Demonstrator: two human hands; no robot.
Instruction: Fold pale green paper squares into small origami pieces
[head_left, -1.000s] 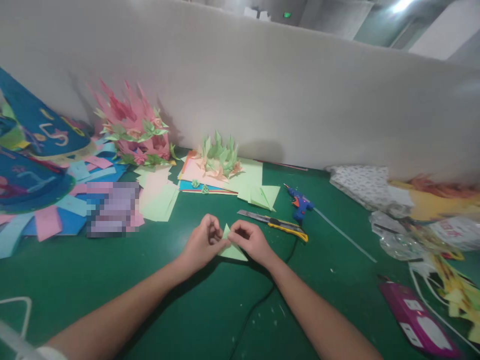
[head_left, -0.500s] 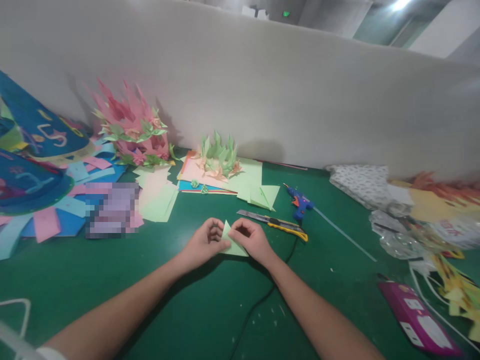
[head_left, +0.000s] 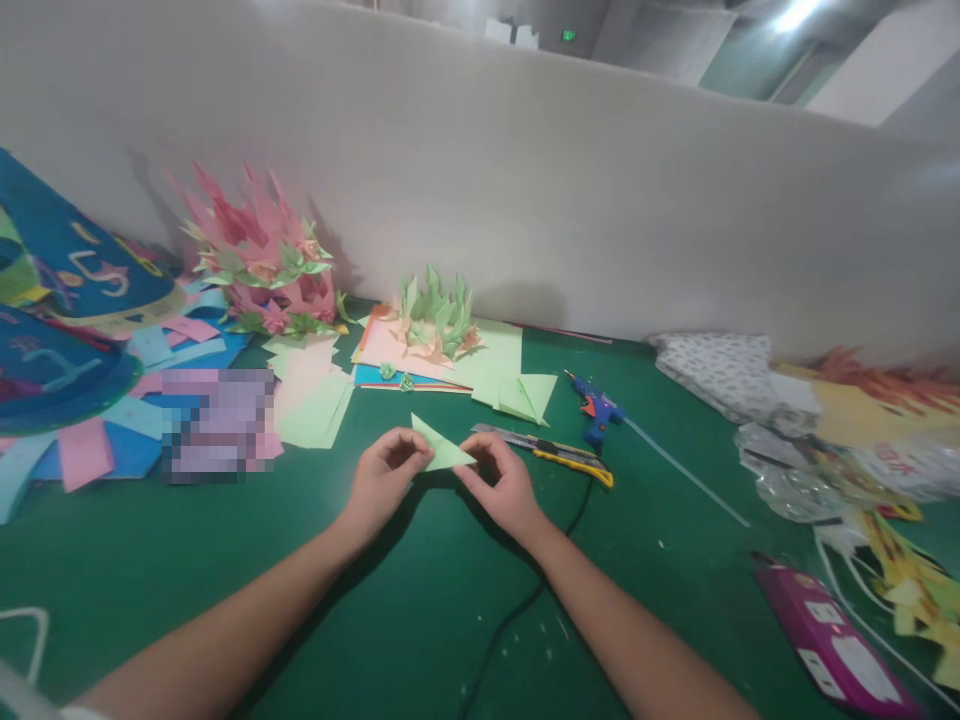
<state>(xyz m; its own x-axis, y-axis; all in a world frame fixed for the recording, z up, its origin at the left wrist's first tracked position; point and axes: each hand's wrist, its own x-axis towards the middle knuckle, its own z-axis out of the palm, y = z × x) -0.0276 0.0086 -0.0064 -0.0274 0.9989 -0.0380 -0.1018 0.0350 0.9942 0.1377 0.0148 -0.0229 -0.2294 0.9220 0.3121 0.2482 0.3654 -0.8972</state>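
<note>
A small light-green folded paper triangle is held just above the green table, pinched between both of my hands. My left hand grips its left corner with closed fingers. My right hand pinches its right tip, fingers curled. Behind them lie more green folded triangles and a stack of coloured paper sheets topped with a green and peach paper spike cluster.
A yellow utility knife and a blue glue gun lie right of my hands, its black cord running toward me. A pink paper spike ornament, blue cones and paper strips fill the left. Plastic bags and a magenta box sit right.
The green triangle was lifted off the table and turned, its point now aimed up-left. Both hands shifted slightly apart and away from me.
</note>
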